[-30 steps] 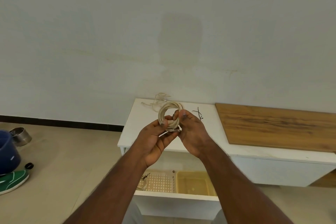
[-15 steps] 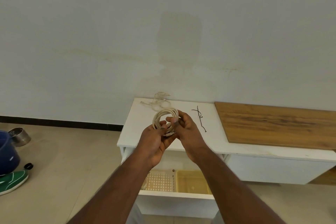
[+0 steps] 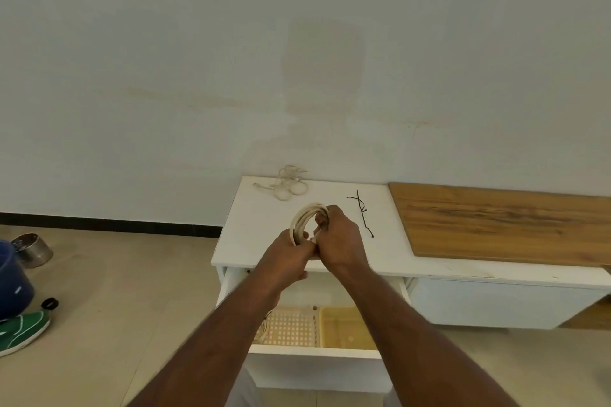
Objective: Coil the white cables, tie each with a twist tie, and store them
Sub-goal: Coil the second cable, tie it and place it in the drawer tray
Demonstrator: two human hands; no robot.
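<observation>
Both my hands hold a coiled white cable (image 3: 302, 218) above the white cabinet top (image 3: 251, 235). My left hand (image 3: 287, 258) grips the coil's lower edge, and my right hand (image 3: 337, 238) curls round its right side. A second white cable (image 3: 286, 183) lies loose and tangled at the back of the cabinet top. Black twist ties (image 3: 362, 211) lie to the right of my hands. Below, the drawer (image 3: 314, 353) stands pulled out with a perforated cream basket (image 3: 291, 327) and a yellow bin (image 3: 344, 327) in it.
A wooden board (image 3: 502, 225) covers the right part of the cabinet top. On the floor at the left are a blue bucket (image 3: 13, 284), a steel bowl (image 3: 31, 249), a green shoe (image 3: 20, 334) and a small black cap (image 3: 50, 303).
My hands have come closer together on the coil and the coil has turned more edge-on. The right hand has shifted left, uncovering the twist ties.
</observation>
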